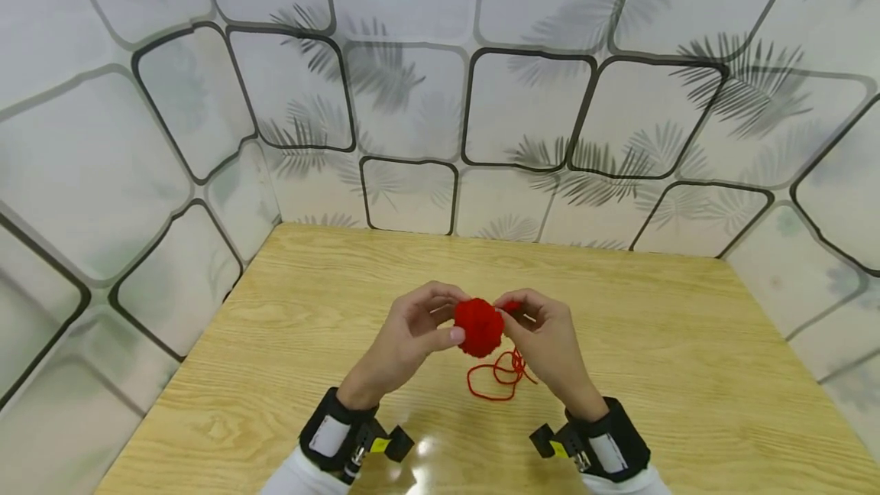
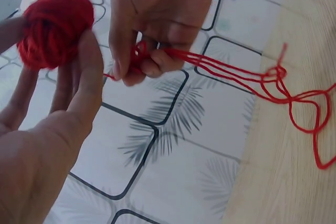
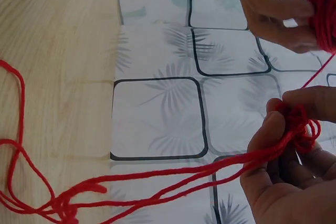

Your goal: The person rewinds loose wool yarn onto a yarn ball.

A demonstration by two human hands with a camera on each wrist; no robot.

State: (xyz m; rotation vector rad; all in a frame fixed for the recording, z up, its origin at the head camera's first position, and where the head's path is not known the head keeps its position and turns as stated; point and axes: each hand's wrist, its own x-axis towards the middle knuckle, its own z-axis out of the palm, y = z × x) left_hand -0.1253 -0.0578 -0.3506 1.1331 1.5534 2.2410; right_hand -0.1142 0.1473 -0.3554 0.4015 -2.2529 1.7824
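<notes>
A ball of red yarn (image 1: 479, 327) is held up above the table between the thumb and fingers of my left hand (image 1: 414, 334). Close beside it on the right, my right hand (image 1: 550, 338) pinches a small bunch of loose red yarn (image 3: 296, 124). A short strand runs from that bunch to the ball, as the right wrist view shows. Several strands (image 2: 220, 66) hang from under the right fingers. Their lower end lies as a loose tangle (image 1: 505, 374) on the table, with a small knot-like cluster (image 2: 274, 74) in it.
The wooden table (image 1: 330, 281) spreads out beneath both hands. Behind it and along both sides stand pale walls (image 1: 406, 121) patterned with dark outlines and fern leaves. A black strap with a small camera (image 1: 340, 430) is worn on each wrist.
</notes>
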